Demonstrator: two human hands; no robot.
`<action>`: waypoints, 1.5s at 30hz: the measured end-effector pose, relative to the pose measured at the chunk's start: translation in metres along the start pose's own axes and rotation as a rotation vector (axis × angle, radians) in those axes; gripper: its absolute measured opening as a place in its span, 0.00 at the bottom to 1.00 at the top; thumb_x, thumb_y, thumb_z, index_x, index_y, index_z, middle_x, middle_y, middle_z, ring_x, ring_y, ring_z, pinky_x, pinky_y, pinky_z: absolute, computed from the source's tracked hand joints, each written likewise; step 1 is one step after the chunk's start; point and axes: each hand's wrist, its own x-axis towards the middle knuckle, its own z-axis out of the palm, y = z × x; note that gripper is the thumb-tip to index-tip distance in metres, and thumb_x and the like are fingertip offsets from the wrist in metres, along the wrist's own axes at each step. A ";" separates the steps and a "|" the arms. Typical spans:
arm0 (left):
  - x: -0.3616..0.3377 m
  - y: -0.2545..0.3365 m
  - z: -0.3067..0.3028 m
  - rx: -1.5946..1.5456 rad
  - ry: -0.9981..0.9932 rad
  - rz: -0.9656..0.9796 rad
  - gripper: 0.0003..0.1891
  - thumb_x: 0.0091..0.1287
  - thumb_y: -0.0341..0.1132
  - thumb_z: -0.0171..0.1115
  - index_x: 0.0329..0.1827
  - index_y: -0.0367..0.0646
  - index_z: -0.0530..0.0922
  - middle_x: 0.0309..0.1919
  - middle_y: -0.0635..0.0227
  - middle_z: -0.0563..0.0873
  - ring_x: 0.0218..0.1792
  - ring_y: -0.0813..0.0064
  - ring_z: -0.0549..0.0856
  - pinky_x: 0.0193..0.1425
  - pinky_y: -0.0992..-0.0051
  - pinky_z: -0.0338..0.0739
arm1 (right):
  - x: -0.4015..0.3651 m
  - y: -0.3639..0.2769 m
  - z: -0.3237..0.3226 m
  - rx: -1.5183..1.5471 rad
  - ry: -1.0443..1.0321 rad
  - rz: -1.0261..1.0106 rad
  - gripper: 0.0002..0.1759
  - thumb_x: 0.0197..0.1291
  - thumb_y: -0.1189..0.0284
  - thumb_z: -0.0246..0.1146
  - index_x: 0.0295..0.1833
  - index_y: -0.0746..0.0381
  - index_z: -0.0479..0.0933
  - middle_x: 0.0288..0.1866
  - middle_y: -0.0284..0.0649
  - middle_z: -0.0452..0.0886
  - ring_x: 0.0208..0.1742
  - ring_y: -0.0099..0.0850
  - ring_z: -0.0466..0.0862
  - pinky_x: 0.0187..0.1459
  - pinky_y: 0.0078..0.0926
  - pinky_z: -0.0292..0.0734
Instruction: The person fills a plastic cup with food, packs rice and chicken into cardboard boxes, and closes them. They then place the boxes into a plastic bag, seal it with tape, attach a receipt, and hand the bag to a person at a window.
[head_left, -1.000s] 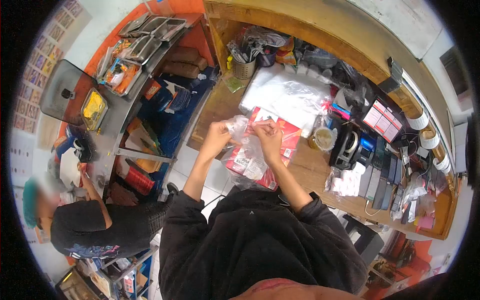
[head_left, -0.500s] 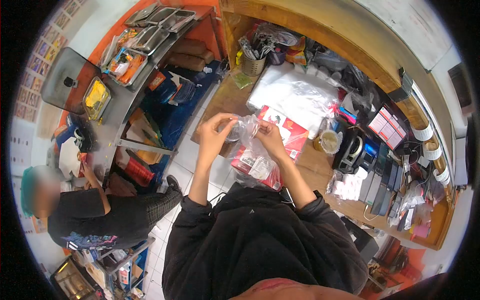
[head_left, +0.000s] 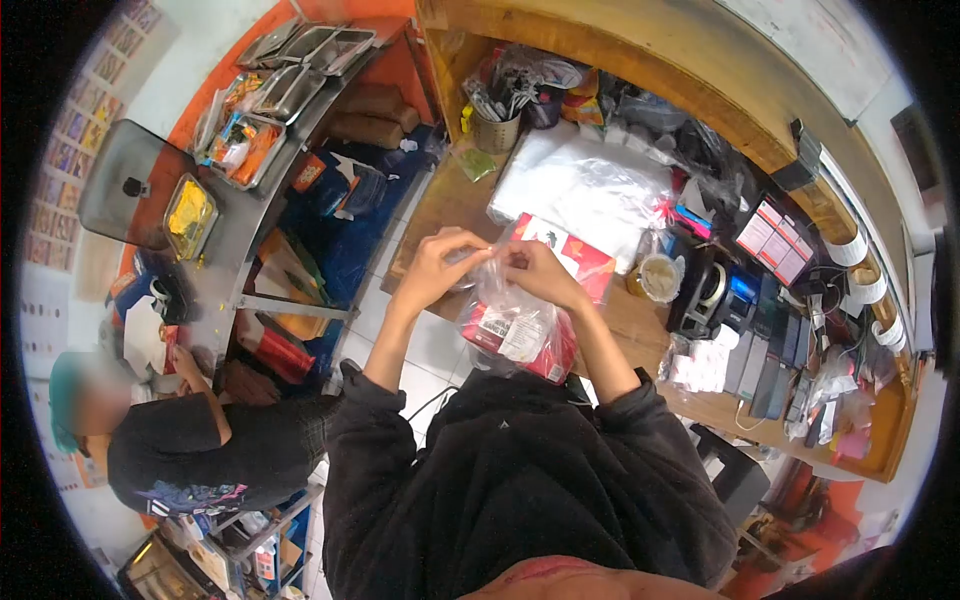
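A clear plastic bag [head_left: 492, 292] holds a red box [head_left: 556, 352] with a white printed label [head_left: 520, 337]. My left hand [head_left: 443, 268] pinches the gathered top of this bag at its left side. Close by on the right, my right hand [head_left: 543, 273] has its fingers closed on the same bunched plastic. The two hands nearly meet over the bag. Behind it, a red and white box [head_left: 590, 266] rests on the wooden counter [head_left: 440, 215], partly covered by the bag and my right hand.
Stacked white plastic bags [head_left: 570, 180] lie behind. A tub [head_left: 657, 277], a tape dispenser [head_left: 705, 290] and a screen [head_left: 776, 240] stand to the right. At left a person [head_left: 200, 445] in a green cap works beside a metal counter [head_left: 235, 235] with food trays.
My hands have drawn closer together, pulling the top of the bag into a tighter bunch. The person at left has leaned slightly and shifted with the view.
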 end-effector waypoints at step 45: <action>-0.022 0.011 0.081 0.496 0.416 -0.053 0.10 0.59 0.33 0.62 0.42 0.42 0.76 0.52 0.60 0.79 0.58 0.59 0.76 0.58 0.60 0.62 | 0.011 -0.012 0.029 0.380 0.526 -0.228 0.10 0.67 0.72 0.64 0.49 0.67 0.78 0.42 0.32 0.80 0.46 0.17 0.78 0.50 0.20 0.74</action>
